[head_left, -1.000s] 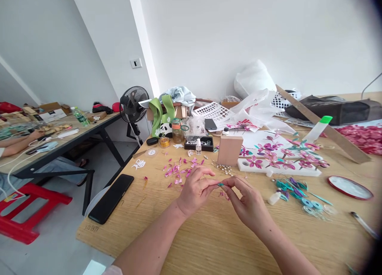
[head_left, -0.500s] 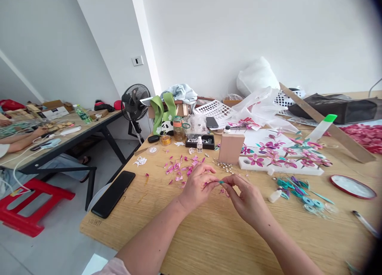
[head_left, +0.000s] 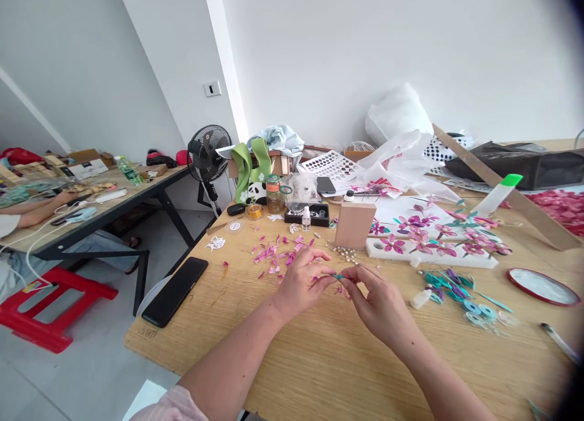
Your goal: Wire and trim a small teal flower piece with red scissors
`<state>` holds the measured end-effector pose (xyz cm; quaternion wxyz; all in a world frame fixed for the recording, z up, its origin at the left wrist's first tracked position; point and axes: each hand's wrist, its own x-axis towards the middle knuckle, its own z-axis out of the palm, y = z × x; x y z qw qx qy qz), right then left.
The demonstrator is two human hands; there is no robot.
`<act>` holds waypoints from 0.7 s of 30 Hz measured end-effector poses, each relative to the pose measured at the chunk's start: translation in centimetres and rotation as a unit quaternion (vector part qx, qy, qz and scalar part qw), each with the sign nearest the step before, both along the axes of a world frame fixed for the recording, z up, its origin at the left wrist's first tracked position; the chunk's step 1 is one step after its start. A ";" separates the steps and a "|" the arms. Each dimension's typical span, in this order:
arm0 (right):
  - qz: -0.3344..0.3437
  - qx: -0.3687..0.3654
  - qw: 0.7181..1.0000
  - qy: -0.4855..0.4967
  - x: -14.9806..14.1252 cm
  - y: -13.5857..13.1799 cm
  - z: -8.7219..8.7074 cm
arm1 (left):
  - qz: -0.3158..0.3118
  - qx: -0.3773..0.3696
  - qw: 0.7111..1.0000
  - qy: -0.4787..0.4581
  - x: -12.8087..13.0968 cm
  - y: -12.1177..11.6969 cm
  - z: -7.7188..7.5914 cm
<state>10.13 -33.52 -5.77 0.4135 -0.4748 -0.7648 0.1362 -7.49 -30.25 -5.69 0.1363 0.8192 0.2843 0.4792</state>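
My left hand [head_left: 303,282] and my right hand [head_left: 378,302] meet over the wooden table [head_left: 319,360], fingertips pinched together on a tiny teal piece [head_left: 338,277]. Loose pink petals [head_left: 278,257] lie scattered just behind my left hand. A small wooden block [head_left: 354,226] stands upright beyond the hands, with a row of pearl beads [head_left: 343,254] at its foot. A white foam board [head_left: 433,257] holding pink and purple flowers lies to the right of the block.
A black phone [head_left: 176,291] lies near the table's left edge. Teal coils and leaves [head_left: 460,293], a small white bottle [head_left: 420,298] and a red-rimmed lid [head_left: 542,285] sit to the right. A fan [head_left: 210,154], jars and bags crowd the back. Another person's arm [head_left: 34,209] rests on the left table.
The view has drifted slightly, so the table contents sit a little higher and to the right. Both hands stay pinched together on the teal piece.
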 end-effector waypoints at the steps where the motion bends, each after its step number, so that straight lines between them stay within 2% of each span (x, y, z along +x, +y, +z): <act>1: 0.001 -0.002 1.000 -0.001 0.0 0.0 0.0 | 0.000 -0.001 1.000 0.001 0.0 0.0 0.0; 16: 0.005 -0.003 1.000 -0.010 -0.1 -0.1 0.2 | 0.003 -0.035 0.999 0.004 0.4 -0.7 0.2; 21: -0.003 -0.024 1.000 0.012 -0.1 -0.2 0.5 | 0.002 -0.057 0.998 -0.020 0.5 -0.5 0.0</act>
